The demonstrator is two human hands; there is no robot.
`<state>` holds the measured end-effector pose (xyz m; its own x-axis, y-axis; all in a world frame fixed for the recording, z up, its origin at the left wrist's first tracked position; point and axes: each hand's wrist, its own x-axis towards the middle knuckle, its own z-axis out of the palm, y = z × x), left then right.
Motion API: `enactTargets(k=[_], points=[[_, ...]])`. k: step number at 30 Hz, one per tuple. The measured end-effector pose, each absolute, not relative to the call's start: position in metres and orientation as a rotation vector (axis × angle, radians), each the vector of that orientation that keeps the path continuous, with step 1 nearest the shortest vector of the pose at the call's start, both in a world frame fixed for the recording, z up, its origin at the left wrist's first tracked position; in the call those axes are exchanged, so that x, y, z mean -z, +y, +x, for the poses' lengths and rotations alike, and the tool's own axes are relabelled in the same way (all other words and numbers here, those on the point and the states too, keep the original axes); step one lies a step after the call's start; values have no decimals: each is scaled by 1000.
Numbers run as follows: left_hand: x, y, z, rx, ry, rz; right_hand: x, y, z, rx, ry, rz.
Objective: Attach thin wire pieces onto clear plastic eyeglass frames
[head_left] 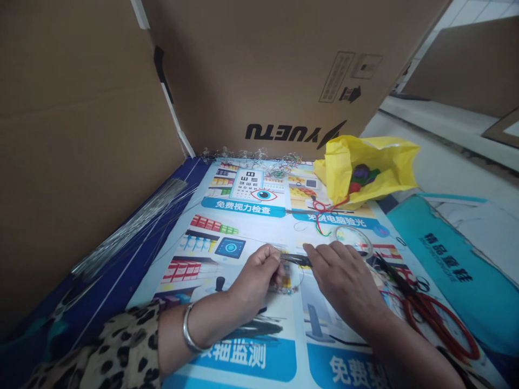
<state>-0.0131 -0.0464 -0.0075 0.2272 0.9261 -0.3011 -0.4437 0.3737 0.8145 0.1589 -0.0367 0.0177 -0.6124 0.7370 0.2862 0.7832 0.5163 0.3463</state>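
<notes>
My left hand [261, 270], near the middle of the poster-covered table, is pinched on a thin wire loop strung with small beads [287, 290]. My right hand [344, 281] is closed around a pair of pliers [298, 260]. The dark jaws point left and meet the wire at my left fingertips; the pliers' handles are hidden in my palm. A thin curve of wire hangs just under the jaws. Below my left wrist lies a bunch of black strands [259, 327].
Red-handled scissors [441, 319] lie at the right, by a clear ring-shaped roll [352, 240]. Behind stands a yellow bag [373, 189] with coloured balls. A silver wire bundle [133, 224] lies left, near teal-handled cutters [54, 324]. Cardboard [259, 81] walls the back; beaded wire pieces [251, 156] line its foot.
</notes>
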Motion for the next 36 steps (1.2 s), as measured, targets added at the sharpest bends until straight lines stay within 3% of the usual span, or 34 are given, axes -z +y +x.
enactTargets(k=[13, 26, 36], points=[[9, -45, -14, -1024, 843, 631, -22, -37, 160, 639, -2690, -1350], [4, -38, -19, -1175, 777, 467, -44, -27, 178, 369, -2545, -1250], [8, -41, -17, -1122, 788, 573, -26, -25, 165, 485, -2550, -1424]])
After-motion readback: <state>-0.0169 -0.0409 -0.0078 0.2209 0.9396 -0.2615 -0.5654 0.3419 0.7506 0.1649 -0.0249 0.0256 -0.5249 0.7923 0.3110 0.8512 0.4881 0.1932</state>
